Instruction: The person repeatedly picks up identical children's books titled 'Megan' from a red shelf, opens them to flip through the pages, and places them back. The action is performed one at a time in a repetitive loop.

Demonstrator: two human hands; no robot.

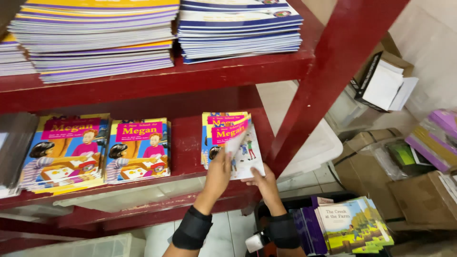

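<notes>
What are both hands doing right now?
Left hand: closed on the thin paperback picture book with the yellow and pink cover, thumb on its open page.
Right hand: holding that same book's lower edge from beneath.

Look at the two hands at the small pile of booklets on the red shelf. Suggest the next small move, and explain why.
Probably lower the lifted booklet flat onto the pile. The left hand curls its cover up, the right hand props it from below, and it sits askew, overhanging the red shelf edge.
</notes>
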